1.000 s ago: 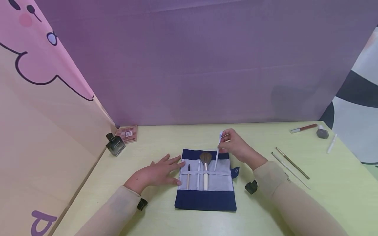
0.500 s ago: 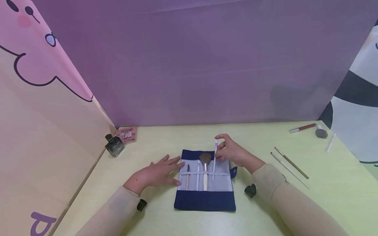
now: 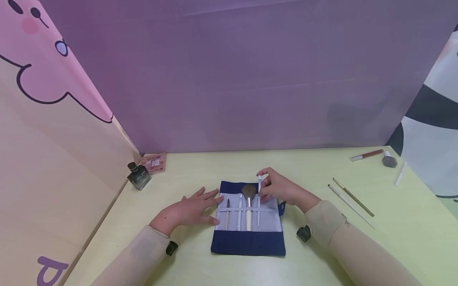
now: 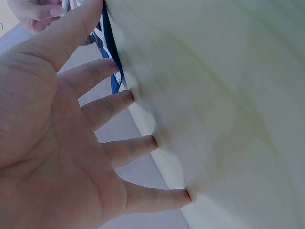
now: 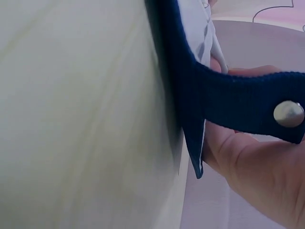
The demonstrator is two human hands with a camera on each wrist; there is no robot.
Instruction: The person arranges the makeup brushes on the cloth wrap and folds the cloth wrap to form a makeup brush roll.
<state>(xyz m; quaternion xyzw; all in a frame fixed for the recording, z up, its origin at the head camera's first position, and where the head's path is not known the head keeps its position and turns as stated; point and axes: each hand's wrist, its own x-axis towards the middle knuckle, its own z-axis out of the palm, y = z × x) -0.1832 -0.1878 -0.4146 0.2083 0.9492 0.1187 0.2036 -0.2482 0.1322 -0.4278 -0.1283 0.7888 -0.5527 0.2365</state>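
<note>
A navy and grey fabric brush roll [image 3: 248, 243] lies unfolded on the table. Under its elastic band sit a thin dark-tipped brush [image 3: 228, 214], a slim white brush [image 3: 240, 214] and a large fluffy makeup brush [image 3: 249, 192]. My right hand [image 3: 280, 186] pinches another white makeup brush [image 3: 259, 214] near its upper end, with the shaft passing the band. Spread fingers of my left hand [image 3: 189, 208] rest at the roll's left edge; in the left wrist view the fingertips [image 4: 151, 142] touch the table. A snap strap [image 5: 243, 100] partly covers my right hand in the right wrist view.
To the right lie a white stick brush [image 3: 348, 204] and a gold-brown brush [image 3: 354, 197]. Farther back right are a red-handled brush [image 3: 368, 155], a small grey bottle [image 3: 389, 160] and a white stick [image 3: 401, 174]. A perfume bottle [image 3: 139, 176] and palette [image 3: 155, 163] stand back left.
My right hand has moved the white brush down and slightly left, and its lower end has slid past the elastic band towards the bottom pocket. The left hand has stayed in place.
</note>
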